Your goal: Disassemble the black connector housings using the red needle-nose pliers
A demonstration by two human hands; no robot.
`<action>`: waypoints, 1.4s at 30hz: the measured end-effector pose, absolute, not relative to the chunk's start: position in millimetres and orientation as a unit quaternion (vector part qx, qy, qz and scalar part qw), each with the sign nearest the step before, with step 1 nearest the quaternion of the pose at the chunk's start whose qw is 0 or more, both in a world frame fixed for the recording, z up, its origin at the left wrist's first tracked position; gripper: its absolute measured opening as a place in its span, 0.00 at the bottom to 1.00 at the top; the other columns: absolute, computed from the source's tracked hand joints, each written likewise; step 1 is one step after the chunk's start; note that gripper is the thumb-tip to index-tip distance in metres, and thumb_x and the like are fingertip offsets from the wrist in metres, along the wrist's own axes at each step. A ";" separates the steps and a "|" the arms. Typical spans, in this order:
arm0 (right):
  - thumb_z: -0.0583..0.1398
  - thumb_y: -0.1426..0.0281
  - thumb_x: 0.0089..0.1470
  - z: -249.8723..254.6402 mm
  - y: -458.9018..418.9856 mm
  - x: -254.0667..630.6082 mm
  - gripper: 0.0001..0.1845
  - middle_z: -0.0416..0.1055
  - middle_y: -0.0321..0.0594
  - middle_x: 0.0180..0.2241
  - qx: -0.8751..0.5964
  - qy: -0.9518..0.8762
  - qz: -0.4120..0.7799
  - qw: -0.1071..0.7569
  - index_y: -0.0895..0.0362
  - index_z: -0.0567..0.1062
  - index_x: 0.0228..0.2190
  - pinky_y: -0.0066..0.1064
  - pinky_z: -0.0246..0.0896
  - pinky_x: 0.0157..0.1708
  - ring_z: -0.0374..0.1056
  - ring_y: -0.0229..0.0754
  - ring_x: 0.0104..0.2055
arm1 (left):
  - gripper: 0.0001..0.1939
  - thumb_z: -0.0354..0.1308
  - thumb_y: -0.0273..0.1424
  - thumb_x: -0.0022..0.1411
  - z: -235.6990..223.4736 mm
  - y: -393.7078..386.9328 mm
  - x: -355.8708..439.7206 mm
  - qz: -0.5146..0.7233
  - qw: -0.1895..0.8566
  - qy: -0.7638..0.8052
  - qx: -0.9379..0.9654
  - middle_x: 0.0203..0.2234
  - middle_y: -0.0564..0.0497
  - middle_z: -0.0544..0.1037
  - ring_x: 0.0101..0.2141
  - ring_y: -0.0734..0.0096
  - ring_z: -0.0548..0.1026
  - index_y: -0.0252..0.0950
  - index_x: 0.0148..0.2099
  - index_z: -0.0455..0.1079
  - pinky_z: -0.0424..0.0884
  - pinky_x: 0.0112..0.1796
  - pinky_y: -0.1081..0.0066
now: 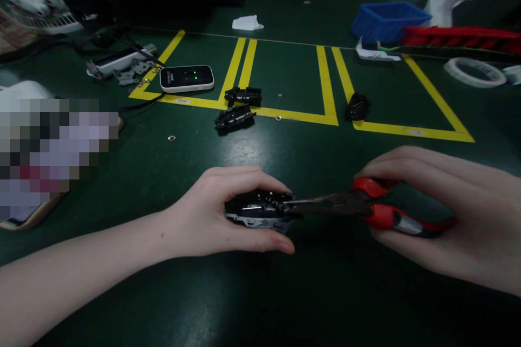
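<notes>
My left hand point(228, 211) grips a black plastic housing point(260, 207) with a grey lower edge, thumb on the near side and fingers along the far side. Small pegs and a thin metallic piece show on its upper face. In my right hand point(443, 211) is a pair of long-nose pliers point(350, 203) with red handles. Their tips reach the right end of the housing; whether they pinch a part there is too small to tell. Beyond my hands lie two black plastic parts point(235, 118), and another black part point(358, 107) is farther right.
A white-edged device point(187, 78) with green lights sits on the green table point(195, 293) among yellow tape lines. Small metal rings point(278, 118) lie nearby. At the back right are a blue bin point(386, 19), a red brush strip point(464, 38) and a tape roll point(475, 72). A blurred-out object point(52, 157) is left.
</notes>
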State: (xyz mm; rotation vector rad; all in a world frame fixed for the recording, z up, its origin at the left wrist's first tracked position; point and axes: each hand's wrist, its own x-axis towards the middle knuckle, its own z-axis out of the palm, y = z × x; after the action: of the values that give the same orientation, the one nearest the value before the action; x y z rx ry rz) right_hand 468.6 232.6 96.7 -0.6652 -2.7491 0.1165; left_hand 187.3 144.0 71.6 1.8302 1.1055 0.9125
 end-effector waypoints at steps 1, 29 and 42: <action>0.59 0.63 0.57 96.2 231.9 468.6 0.11 0.72 0.39 0.37 -0.229 -0.959 0.044 0.158 0.52 0.69 0.42 0.34 0.65 0.31 0.71 0.43 0.36 | 0.19 0.74 0.32 0.53 71.5 143.7 187.3 0.360 0.396 0.435 0.724 0.35 0.54 0.79 0.33 0.73 0.74 0.36 0.47 0.76 0.69 0.34 0.75; 0.62 0.66 0.53 88.0 242.1 465.1 0.13 0.74 0.37 0.35 -0.195 -0.957 0.133 0.169 0.50 0.70 0.42 0.33 0.69 0.28 0.73 0.44 0.33 | 0.15 0.71 0.32 0.57 75.9 153.3 181.0 0.262 0.589 0.424 0.636 0.34 0.53 0.79 0.32 0.71 0.76 0.37 0.47 0.78 0.69 0.31 0.75; 0.60 0.67 0.54 68.5 232.4 463.8 0.13 0.71 0.38 0.37 -0.225 -0.944 0.108 0.217 0.50 0.69 0.42 0.38 0.66 0.33 0.71 0.46 0.36 | 0.34 0.75 0.29 0.52 67.7 155.3 171.3 0.339 0.633 0.427 0.550 0.41 0.53 0.79 0.41 0.68 0.80 0.42 0.59 0.66 0.75 0.39 0.72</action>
State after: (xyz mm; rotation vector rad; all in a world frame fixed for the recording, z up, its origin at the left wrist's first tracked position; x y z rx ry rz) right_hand 463.8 232.4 68.5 -0.6237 -2.6143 0.2992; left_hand 171.3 155.3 67.7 1.2572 0.9777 0.7756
